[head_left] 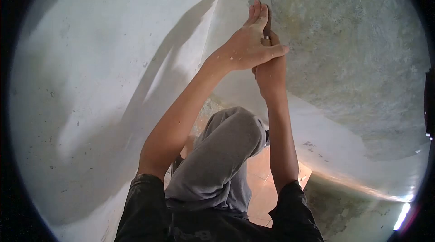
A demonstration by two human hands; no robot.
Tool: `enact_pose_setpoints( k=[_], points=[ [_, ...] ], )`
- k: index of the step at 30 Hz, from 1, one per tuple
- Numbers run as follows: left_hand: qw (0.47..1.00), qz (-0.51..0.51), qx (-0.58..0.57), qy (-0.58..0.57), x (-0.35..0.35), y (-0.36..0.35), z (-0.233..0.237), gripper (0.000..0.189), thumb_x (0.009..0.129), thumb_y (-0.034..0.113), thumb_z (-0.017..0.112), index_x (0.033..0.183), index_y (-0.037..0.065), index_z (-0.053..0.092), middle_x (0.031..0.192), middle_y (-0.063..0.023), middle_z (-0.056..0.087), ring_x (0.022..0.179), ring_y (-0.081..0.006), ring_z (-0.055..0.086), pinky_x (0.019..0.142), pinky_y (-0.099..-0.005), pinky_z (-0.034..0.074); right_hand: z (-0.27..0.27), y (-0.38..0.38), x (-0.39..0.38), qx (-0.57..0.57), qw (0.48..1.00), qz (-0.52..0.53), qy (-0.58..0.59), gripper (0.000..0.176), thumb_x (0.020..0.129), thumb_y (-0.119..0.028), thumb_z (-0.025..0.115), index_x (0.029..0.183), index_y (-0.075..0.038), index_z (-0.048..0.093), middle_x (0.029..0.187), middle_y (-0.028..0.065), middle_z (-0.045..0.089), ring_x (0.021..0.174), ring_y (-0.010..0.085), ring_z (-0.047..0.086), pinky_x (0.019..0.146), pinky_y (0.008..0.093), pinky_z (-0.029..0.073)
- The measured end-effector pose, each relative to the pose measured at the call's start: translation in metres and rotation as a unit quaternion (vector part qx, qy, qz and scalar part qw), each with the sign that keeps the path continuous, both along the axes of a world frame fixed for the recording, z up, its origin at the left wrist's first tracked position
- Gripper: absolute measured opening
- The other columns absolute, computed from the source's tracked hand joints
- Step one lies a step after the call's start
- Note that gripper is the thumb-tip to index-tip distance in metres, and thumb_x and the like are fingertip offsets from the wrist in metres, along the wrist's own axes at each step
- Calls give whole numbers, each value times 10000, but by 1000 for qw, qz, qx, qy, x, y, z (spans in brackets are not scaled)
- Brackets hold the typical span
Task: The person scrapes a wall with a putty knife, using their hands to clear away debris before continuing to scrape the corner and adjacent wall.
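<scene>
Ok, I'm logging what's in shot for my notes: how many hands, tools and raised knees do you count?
Hands: 2, the left hand and the right hand
Tools: 1, a scraper pressed to the wall
Knees: 1, a knee in grey cloth
Total: 4
</scene>
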State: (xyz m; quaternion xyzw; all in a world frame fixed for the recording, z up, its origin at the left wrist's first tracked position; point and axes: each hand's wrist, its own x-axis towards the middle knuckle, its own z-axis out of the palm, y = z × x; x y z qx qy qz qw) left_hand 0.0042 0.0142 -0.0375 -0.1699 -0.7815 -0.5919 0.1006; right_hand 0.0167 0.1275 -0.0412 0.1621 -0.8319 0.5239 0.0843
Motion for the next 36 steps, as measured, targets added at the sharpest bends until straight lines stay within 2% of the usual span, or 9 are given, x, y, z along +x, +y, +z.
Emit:
enact_pose_setpoints(
  k=[5, 7, 9, 12, 14, 20, 30, 33, 36],
  points=[
    [999, 12, -6, 37, -7, 3, -2, 1163, 785, 650, 610, 1466, -126, 74, 1551, -301, 36, 1464, -356, 15, 1177, -410, 168, 15, 3, 2, -53, 992, 20, -113, 347, 923, -30, 474, 1262, 46, 468, 918, 229, 632, 836, 399, 602, 728, 410, 469],
    [999, 24, 18, 18, -17, -2, -5, 1180, 777, 660, 615, 1467, -123, 65, 1551, -299, 34, 1463, -355, 10, 1179, -412, 164, -18, 12, -33, 76, 989, 56, 111, 326, 942, -45, 459, 1248, 67, 464, 868, 200, 626, 766, 320, 606, 665, 384, 470],
    [999, 23, 39, 13, -10, -6, 5, 1181, 778, 654, 619, 1462, -132, 62, 1547, -310, 17, 1462, -354, 4, 1179, -416, 164, 1, 2, -24, 27, 992, 66, 100, 298, 964, -77, 443, 1229, 57, 473, 796, 153, 599, 663, 228, 578, 581, 345, 454],
    [998, 13, -37, 47, -4, -3, 0, 1169, 798, 634, 611, 1448, -157, 47, 1536, -332, -29, 1458, -365, -21, 1181, -426, 145, 19, 2, 12, -57, 989, 34, -129, 271, 982, -105, 418, 1191, 57, 481, 757, 128, 573, 603, 178, 554, 531, 320, 430],
    [998, 18, -40, 37, -5, 1, -1, 1171, 797, 636, 610, 1449, -157, 47, 1536, -330, -28, 1457, -370, -25, 1180, -427, 144, -13, 10, -12, -27, 999, 44, 3, 258, 987, -118, 412, 1167, 52, 485, 736, 98, 561, 552, 154, 525, 500, 307, 417],
    [999, 12, -11, 46, 1, 4, 8, 1183, 792, 641, 612, 1445, -165, 43, 1536, -332, -32, 1454, -382, -36, 1183, -420, 123, 3, 6, -10, -36, 998, 46, -10, 255, 992, -137, 421, 1164, 38, 487, 716, 61, 551, 529, 106, 476, 466, 270, 388],
    [997, 13, -22, 67, 1, 3, 18, 1182, 790, 663, 596, 1451, -155, 57, 1540, -328, -13, 1456, -383, -31, 1183, -409, 124, 37, -2, 16, -86, 989, 33, -120, 267, 988, -118, 422, 1194, 44, 473, 766, 63, 554, 553, 106, 477, 477, 282, 384],
    [999, 25, -20, 26, -6, 0, 25, 1181, 788, 671, 594, 1459, -139, 57, 1546, -313, -12, 1457, -374, -30, 1184, -410, 139, 13, 6, -4, -20, 997, 56, 45, 301, 957, -50, 456, 1243, 44, 460, 794, 70, 567, 608, 131, 508, 513, 285, 406],
    [998, 14, -48, 29, 8, -1, 12, 1183, 780, 673, 601, 1466, -122, 56, 1551, -297, -24, 1459, -359, -38, 1180, -426, 169, 25, -4, 20, -77, 987, 44, -132, 363, 901, 30, 493, 1261, 55, 453, 823, 96, 584, 693, 167, 547, 592, 303, 441]
  ],
)
